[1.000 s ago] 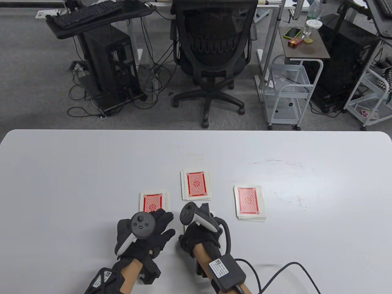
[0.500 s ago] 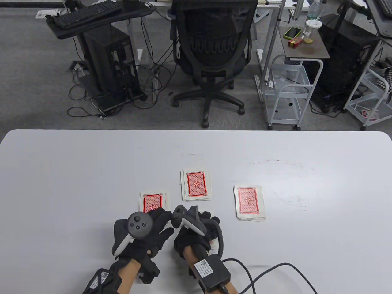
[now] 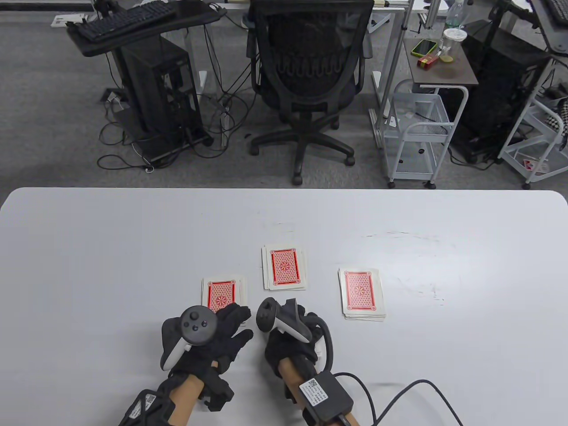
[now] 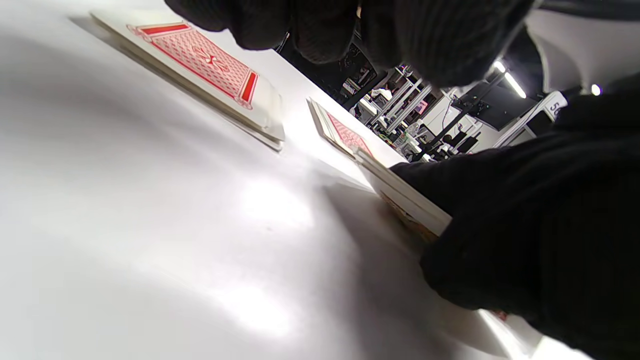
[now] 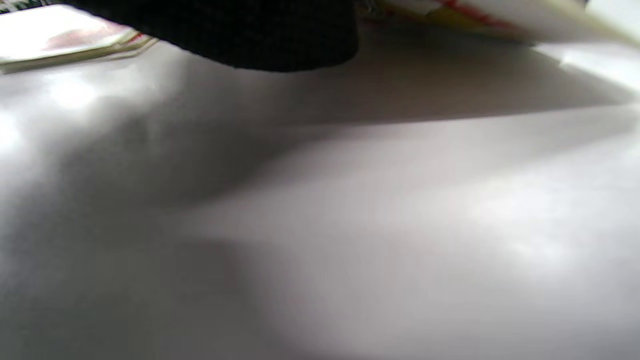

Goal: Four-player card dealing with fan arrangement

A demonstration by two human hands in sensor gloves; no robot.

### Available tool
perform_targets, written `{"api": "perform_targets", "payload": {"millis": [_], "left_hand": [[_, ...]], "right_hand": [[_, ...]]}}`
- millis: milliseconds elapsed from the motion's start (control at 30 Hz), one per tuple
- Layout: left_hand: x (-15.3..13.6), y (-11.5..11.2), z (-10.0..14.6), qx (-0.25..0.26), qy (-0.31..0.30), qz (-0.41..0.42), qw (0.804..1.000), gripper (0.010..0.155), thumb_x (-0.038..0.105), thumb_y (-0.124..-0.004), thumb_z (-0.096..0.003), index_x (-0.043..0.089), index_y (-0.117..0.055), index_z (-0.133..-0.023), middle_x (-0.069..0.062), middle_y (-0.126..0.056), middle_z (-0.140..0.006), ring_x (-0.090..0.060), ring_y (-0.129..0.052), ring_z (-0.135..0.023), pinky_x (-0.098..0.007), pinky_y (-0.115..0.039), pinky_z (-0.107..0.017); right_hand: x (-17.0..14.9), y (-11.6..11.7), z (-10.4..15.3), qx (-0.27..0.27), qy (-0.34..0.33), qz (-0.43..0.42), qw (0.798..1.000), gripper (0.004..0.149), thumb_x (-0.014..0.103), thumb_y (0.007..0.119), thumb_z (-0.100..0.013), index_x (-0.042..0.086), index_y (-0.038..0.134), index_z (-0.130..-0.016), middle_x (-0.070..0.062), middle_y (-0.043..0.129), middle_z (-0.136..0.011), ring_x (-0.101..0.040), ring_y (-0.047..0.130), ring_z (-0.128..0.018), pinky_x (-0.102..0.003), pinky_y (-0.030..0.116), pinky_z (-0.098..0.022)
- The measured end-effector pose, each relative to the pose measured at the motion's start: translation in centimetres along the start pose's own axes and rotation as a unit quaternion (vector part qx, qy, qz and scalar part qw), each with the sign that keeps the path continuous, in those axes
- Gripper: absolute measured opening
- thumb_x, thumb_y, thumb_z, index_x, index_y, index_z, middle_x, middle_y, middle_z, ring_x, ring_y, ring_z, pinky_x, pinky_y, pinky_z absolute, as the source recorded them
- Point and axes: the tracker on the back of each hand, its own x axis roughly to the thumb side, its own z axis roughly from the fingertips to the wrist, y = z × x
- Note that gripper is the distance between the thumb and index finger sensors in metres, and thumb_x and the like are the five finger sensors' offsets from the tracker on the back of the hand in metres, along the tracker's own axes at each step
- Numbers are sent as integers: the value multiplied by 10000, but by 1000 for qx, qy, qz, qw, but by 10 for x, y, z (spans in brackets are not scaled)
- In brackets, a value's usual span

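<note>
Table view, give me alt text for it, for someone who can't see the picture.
Two gloved hands, the left hand and the right hand, sit close together at the near edge of a white table. Beyond them lie three face-down piles of red-backed cards: left pile, middle pile, right pile. An office chair stands behind.

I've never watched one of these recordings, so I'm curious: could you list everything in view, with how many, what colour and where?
card piles: three, red-backed, face down on the table, left, middle, right
held cards: one stack, white edges, in the right hand
table: one, white
office chair: one, black, beyond the table
keyboard: one, black, far left
wire cart: one, white, far right
left hand: black glove, near the left pile
right hand: black glove, grips the held cards
</note>
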Motion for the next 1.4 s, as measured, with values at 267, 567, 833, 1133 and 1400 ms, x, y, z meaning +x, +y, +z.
{"api": "perform_targets", "payload": {"millis": [267,567,833,1133,1400], "left_hand": [[-8,2,-1,0,-1,132,991,636,479,-785,-498,326,-532,-1061,-28,-545,-1146,-416,-598,-1040,-537,-569,-728],[-13,-10,1,-35,-43,453,890,829,580,-736,-491,261,-291,-1114,-103,-382,-1176,-449,-565,-1046,-551,-565,-726],[-13,-34,0,-114,-50,591,797,964,653,-635,-483,169,-62,-1089,-177,-303,-1167,-478,-582,-1047,-555,-592,-733],[-20,-38,3,-83,8,601,795,737,512,-552,-551,159,-214,-1103,-142,-479,-1126,-434,-757,-964,-507,-773,-651],[-15,-30,1,-73,26,599,797,651,436,-559,-582,174,-272,-1104,-130,-529,-1113,-435,-795,-938,-489,-823,-609]], "right_hand": [[-13,-38,17,-99,-112,-44,988,731,-13,679,-496,-3,240,-1081,-358,235,-1039,-686,317,-943,-737,400,-624],[35,-51,53,-221,-252,-87,938,740,6,678,-494,-10,215,-1072,-361,216,-1031,-679,291,-939,-736,376,-620],[58,-38,55,-186,-292,-91,934,749,7,681,-495,-27,193,-1063,-362,189,-1029,-687,261,-944,-756,360,-616],[35,-38,40,-63,-354,-206,910,904,188,781,-553,-40,58,-1044,-352,36,-1016,-643,56,-945,-730,156,-615],[28,-48,37,-28,-381,-217,898,944,263,811,-559,-9,57,-1059,-325,10,-1025,-613,-10,-929,-703,103,-601]]}}
